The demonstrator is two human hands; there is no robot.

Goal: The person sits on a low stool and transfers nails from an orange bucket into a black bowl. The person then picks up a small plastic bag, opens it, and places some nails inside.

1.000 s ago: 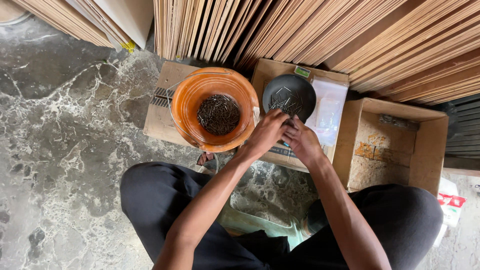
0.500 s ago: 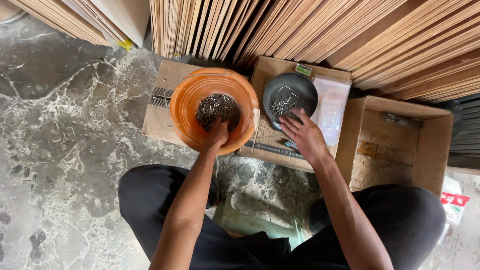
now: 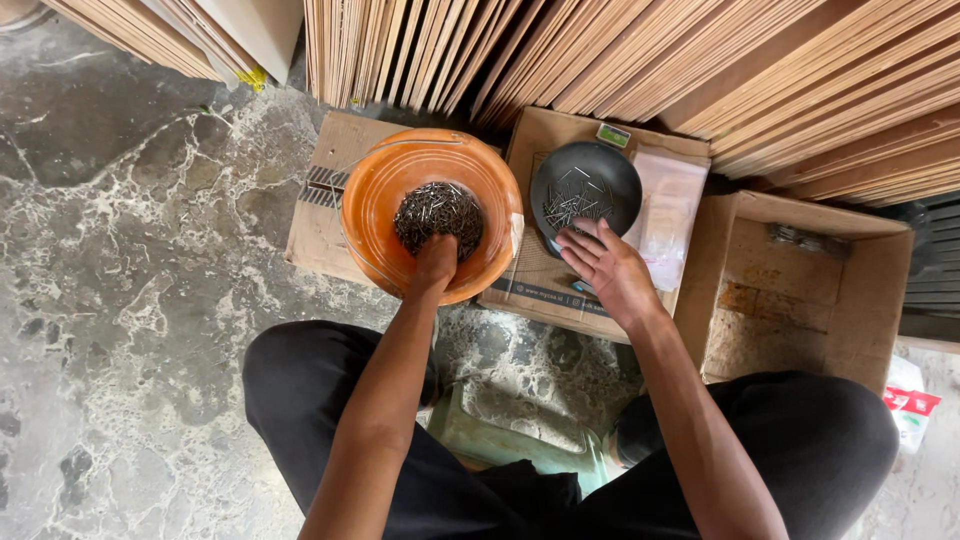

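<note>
— What does the frame show?

— A seated worker's left hand (image 3: 436,262) reaches into an orange bucket (image 3: 372,210), fingers curled down into the heap of small dark nails (image 3: 438,212) at its bottom. Whether any nails are pinched between the fingers cannot be told from this view.

— And the other hand?

— The right hand (image 3: 605,268) lies open and flat, fingers spread, at the near rim of a shallow black dish (image 3: 585,184) holding a thin scatter of nails; it grips nothing. Bucket and dish sit side by side within arm's reach (a layout that appears to suit moving nails from one to the other).

— Why the cardboard?

— Both vessels rest on flattened cartons (image 3: 325,200), seemingly to keep them off the stone and catch strays. A clear plastic bag (image 3: 668,205) lies just right of the dish, and an open, empty-looking cardboard box (image 3: 800,290) stands farther right.

— The setting?

— A grey marbled stone floor (image 3: 120,300), with a green mat (image 3: 520,430) between the worker's knees. Along the far side, stacked sheets of plywood (image 3: 650,50) lean on edge.
</note>
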